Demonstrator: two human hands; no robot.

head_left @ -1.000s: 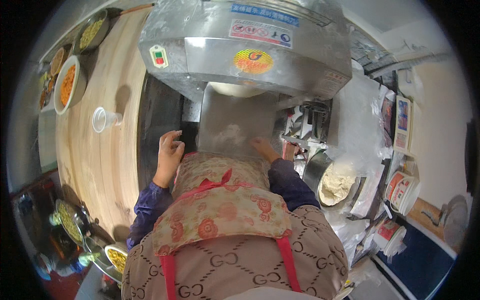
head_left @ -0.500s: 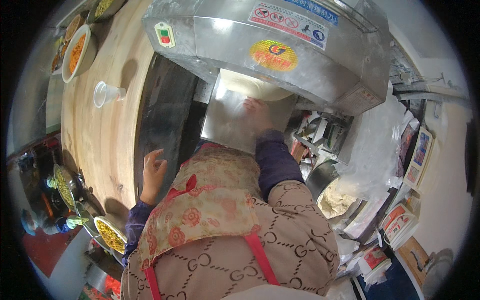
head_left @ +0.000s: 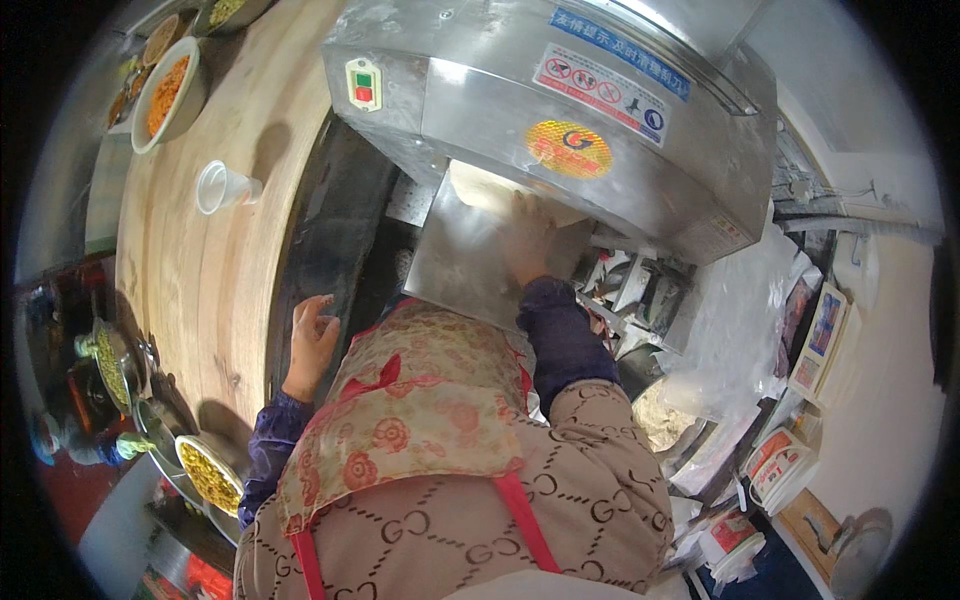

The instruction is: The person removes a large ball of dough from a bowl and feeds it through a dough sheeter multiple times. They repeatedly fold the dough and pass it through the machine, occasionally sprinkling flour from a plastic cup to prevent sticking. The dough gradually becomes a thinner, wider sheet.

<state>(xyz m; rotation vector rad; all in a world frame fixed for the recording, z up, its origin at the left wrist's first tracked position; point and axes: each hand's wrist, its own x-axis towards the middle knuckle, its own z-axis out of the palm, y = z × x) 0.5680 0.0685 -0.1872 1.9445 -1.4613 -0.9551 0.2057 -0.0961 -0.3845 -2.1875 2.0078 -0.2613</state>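
Note:
A pale sheet of dough (head_left: 478, 190) lies at the slot of a steel dough roller machine (head_left: 470, 105), on its sloping metal tray (head_left: 455, 260). Stretched forward over the tray, my right hand (head_left: 530, 238) rests its extended fingers on the dough, close under the machine's housing. The dough's far edge is hidden inside the slot. My left hand (head_left: 312, 345) hangs in the air beside the wooden table's edge, its fingers loosely bent and apart, with nothing in them.
A wooden table (head_left: 215, 290) runs along the left, with a plastic cup (head_left: 222, 187) and a bowl of orange shreds (head_left: 170, 95). Bowls of yellow food (head_left: 210, 475) stand lower left. At right are a pot of dough (head_left: 660, 415) and plastic sheeting (head_left: 740, 320).
My right hand has pushed forward toward the slot, and less of the dough shows on the tray. The left hand stays near the table edge. The view has shifted slightly.

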